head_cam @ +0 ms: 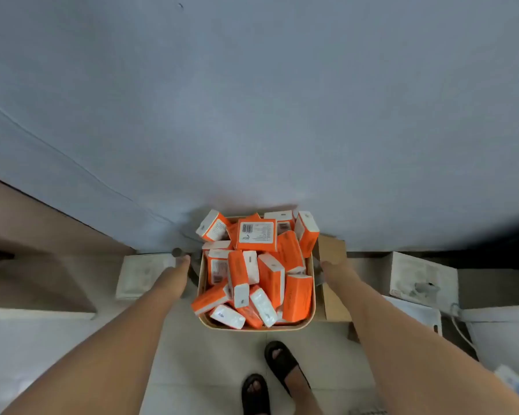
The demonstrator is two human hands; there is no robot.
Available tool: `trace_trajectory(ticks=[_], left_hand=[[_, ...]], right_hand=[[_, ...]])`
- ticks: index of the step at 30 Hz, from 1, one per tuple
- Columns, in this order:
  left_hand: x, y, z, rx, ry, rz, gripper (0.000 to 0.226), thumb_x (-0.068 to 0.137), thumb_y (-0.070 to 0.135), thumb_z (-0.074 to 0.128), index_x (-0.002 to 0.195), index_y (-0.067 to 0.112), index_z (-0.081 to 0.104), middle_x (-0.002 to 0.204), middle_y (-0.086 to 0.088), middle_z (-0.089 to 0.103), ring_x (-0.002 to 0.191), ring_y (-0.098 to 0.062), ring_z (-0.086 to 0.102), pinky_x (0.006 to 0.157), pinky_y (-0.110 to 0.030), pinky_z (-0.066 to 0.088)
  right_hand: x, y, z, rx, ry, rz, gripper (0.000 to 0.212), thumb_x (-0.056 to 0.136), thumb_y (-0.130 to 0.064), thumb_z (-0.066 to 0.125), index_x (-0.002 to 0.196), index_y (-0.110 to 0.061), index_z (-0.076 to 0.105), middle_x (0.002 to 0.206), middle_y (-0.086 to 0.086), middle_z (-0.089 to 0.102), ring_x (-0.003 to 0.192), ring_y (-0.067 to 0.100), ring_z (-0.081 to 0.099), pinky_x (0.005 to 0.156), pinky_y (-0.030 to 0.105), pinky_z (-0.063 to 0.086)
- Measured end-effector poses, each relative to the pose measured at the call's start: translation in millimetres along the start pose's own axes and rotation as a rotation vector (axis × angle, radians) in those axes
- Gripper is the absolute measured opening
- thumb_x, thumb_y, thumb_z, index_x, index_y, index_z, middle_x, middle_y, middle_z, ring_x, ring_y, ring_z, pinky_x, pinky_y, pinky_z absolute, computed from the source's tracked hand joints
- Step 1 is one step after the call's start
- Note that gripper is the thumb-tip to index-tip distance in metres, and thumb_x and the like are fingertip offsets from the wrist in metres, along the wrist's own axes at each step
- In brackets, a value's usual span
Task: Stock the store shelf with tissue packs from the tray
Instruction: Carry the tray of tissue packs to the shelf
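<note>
Tissue packs: orange and white, heaped loosely in the tray, some leaning over its far rim.
Tray: pale and square, over the tiled floor, against a grey wall.
Left grip: beside the tray's left wall; fingers foreshortened, hold unclear.
Right grip: at the right wall; equally unclear.
Cardboard box: just right of the tray.
Black sandals: near the tray's near edge.

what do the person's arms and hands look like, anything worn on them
The left arm and right arm are bare to the frame edge, with no sleeves, watch or bands in view. The left hand and right hand wear no gloves; rings are too blurred to tell. Black open-toed sandals are on the feet.
</note>
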State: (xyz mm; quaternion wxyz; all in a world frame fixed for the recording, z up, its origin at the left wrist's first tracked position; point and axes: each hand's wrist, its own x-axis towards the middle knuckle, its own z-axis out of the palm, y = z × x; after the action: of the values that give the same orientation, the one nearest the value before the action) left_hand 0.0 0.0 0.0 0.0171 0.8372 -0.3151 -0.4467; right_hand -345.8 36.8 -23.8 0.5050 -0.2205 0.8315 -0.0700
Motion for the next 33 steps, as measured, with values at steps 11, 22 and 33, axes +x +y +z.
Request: trace_trajectory(ticks=[11, 22, 33], left_hand=[[103, 23, 30, -0.229, 0.050, -0.070, 0.075, 0.104, 0.068, 0.023, 0.154, 0.016, 0.045, 0.161, -0.019, 0.038, 0.146, -0.040, 0.037, 0.121, -0.056, 0.029], [105, 43, 35, 0.172, -0.041, 0.019, 0.033, 0.100, 0.015, 0.060, 0.069, 0.004, 0.059, 0.051, -0.010, 0.065, 0.054, -0.021, 0.059, 0.052, -0.028, 0.042], [102, 15, 18, 0.088, -0.046, 0.135, 0.046, 0.092, 0.008, 0.058, 0.047, 0.005, 0.062, 0.060, -0.024, 0.068, 0.055, -0.031, 0.063, 0.079, -0.048, 0.059]], right_hand=[[93, 0, 38, 0.639, 0.027, 0.190, 0.034, 0.087, -0.050, 0.068, 0.099, -0.018, 0.069, 0.087, 0.010, 0.075, 0.077, 0.028, 0.076, 0.074, 0.040, 0.062], [95, -25, 24, 0.663, 0.020, 0.207, 0.027, 0.092, -0.042, 0.067, 0.096, -0.016, 0.073, 0.069, 0.006, 0.077, 0.072, 0.025, 0.079, 0.077, 0.041, 0.063], [37, -25, 19, 0.625, -0.193, 0.067, 0.037, 0.089, -0.051, 0.071, 0.110, -0.020, 0.070, 0.085, 0.003, 0.080, 0.077, 0.022, 0.080, 0.084, 0.040, 0.062]])
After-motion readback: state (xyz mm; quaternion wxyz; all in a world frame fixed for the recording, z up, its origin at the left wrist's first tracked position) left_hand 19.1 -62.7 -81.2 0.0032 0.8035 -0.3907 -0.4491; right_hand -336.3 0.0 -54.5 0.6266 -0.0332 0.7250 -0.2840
